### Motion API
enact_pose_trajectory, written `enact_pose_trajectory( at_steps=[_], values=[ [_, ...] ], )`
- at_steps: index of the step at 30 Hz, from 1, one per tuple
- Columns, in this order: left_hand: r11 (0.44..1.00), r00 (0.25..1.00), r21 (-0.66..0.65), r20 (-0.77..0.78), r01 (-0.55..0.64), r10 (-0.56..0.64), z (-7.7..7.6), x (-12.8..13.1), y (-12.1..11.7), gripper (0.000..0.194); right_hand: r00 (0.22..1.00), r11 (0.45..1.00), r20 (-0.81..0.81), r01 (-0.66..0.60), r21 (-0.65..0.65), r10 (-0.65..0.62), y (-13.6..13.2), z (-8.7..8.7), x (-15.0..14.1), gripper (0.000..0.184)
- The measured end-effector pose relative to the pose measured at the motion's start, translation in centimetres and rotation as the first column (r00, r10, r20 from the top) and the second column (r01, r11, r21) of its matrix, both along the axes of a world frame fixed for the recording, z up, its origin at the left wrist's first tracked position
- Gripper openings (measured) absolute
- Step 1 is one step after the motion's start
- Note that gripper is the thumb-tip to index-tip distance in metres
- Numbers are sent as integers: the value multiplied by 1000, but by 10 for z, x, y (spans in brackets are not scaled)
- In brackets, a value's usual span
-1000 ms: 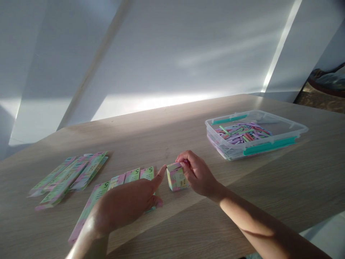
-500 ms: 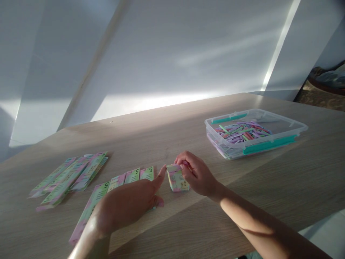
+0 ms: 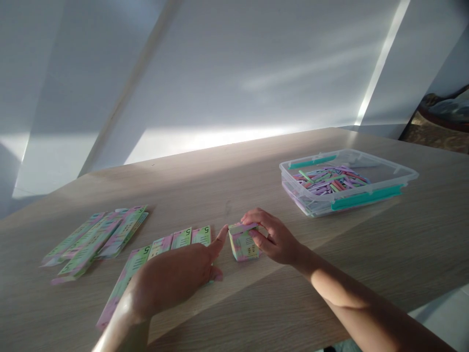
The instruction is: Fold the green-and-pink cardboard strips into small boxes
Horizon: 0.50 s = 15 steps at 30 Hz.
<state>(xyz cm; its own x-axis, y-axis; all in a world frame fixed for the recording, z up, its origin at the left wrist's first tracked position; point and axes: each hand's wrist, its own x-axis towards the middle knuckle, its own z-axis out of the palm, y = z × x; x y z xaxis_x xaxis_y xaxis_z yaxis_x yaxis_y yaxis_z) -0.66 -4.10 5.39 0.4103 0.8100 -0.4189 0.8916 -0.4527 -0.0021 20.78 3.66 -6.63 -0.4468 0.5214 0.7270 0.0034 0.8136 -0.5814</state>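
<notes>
A: Change since the last frame?

B: Right hand (image 3: 273, 237). Its thumb has dropped from the top rim of the small box (image 3: 244, 247) onto the front face; the fingertips lie over the top, so the grip is broader than the earlier pinch. The top now looks flatter.

A: And the left hand (image 3: 176, 274)?

B: Unchanged: index finger stretched to the box's upper left corner, thumb well apart, a wide gap between. Contact at the fingertip: cannot tell.

A: Box position?

B: Upright on the desk (image 3: 264, 313), closer to the near edge than the far. Thin card, pink and pale green, printed.

A: Surroundings?

B: Matching long cartons (image 3: 122, 283) in a row, partly behind the left hand. Flatter cartons (image 3: 90, 247) overlap towards the desk's left edge. Towards the right edge, a clear plastic container (image 3: 310, 207) with teal clasps; inside, short pastel sticks (image 3: 330, 182), jumbled. Desk surface: pale, fine wood grain.
</notes>
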Motion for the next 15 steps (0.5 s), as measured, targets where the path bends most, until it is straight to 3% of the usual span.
enact_pose_trajectory(
  at_steps=[3,9,15],
  values=[
    [998,995,-46,-93,-38,34,2,2,0,63,1000,1000,-6,-5,20,5,1,-1,-1,32],
    [997,991,-64,-128,-36,28,3,6,1,66,1000,998,-17,-2,67,3,3,1,-3,31],
    [998,994,-61,-112,-12,5,1,10,3,68,997,998,79,-12,65,6,-1,6,-4,45]
  ],
)
